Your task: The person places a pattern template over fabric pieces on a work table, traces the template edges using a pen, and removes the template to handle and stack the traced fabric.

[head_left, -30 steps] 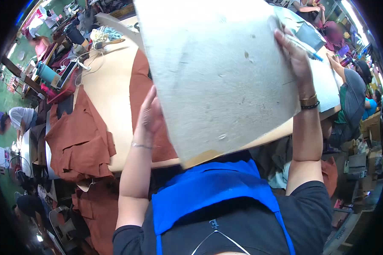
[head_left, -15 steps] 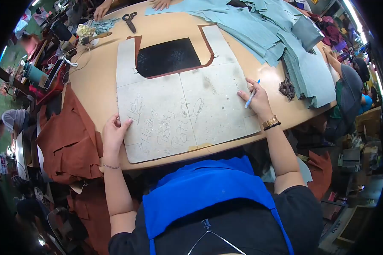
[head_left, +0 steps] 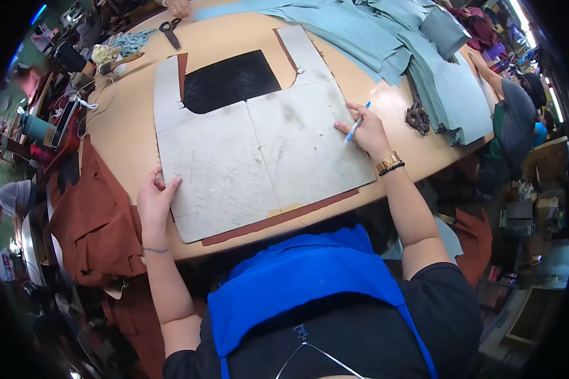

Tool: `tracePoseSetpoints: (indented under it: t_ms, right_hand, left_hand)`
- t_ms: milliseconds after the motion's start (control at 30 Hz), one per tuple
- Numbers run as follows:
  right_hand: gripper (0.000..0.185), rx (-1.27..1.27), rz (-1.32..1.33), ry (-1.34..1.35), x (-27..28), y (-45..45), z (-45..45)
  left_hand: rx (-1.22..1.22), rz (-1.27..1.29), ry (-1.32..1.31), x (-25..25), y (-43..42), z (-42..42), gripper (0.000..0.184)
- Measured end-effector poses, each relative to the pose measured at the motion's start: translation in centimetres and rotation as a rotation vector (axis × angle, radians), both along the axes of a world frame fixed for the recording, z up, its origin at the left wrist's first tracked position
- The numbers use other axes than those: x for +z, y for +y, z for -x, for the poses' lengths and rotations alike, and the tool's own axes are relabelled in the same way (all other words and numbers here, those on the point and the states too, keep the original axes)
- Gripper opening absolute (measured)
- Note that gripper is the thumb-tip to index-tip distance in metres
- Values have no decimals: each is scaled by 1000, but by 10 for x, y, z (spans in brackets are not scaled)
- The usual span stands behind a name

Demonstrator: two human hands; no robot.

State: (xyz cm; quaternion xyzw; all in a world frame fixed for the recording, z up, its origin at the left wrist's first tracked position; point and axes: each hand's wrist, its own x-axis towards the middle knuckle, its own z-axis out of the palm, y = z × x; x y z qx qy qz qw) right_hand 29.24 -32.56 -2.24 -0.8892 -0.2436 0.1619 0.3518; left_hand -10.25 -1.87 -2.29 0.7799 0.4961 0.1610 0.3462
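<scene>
A grey board template point(head_left: 234, 151) with a U-shaped cutout and handwriting lies over rust-brown fabric point(head_left: 265, 227), which shows along its lower edge and beside the cutout. Inside the cutout is a black sheet point(head_left: 231, 82). My left hand point(head_left: 156, 197) grips the template's left edge, thumb on top. At the right edge my right hand point(head_left: 367, 131) pinches the template between thumb and fingers, with a blue-and-white pen point(head_left: 356, 125) held in the same hand.
Scissors point(head_left: 169, 33) and a wooden-handled brush point(head_left: 121, 62) lie at the table's back left. Stacked light-blue fabric point(head_left: 446, 88) covers the right side, near a dark tangled bundle point(head_left: 417, 117). Brown fabric point(head_left: 95, 221) hangs at left. Another person's hand point(head_left: 179, 7) is at the top.
The template, raised and tilted a second ago, now lies on the table. Since half a second ago it has shifted up over the fabric, exposing a brown strip at the bottom.
</scene>
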Motion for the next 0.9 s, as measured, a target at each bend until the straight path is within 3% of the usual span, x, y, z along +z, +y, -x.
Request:
tracePoseSetpoints:
  t_ms: [100, 200, 300, 333, 433, 567, 633, 767, 900]
  right_hand:
    - [73, -1, 29, -17, 9, 3, 3]
    - [70, 43, -109, -170, -23, 0, -11]
    - [67, 88, 174, -117, 20, 6, -2]
    - [61, 107, 127, -124, 27, 4, 1]
    - [54, 153, 74, -86, 9, -2, -22]
    - [41, 56, -108, 53, -15, -11, -31]
    - [39, 84, -32, -98, -2, -14, -23]
    - [40, 123, -181, 1, -28, -20, -41]
    - [36, 82, -249, 95, -20, -17, -29]
  left_hand:
    - [7, 16, 29, -3, 4, 1, 63]
    - [-1, -6, 97, 3, 1, -3, 63]
    - [-34, -94, 241, 20, -4, -9, 62]
    - [-51, -130, 295, 23, -5, -11, 62]
    - [-65, -54, 283, 22, 2, -10, 59]
    - [-78, 194, -198, -21, 25, 10, 54]
    - [-56, 184, -189, -19, 22, 9, 54]
    - [-72, 44, -106, -6, 13, 6, 55]
    - [-56, 5, 31, 4, 8, 2, 61]
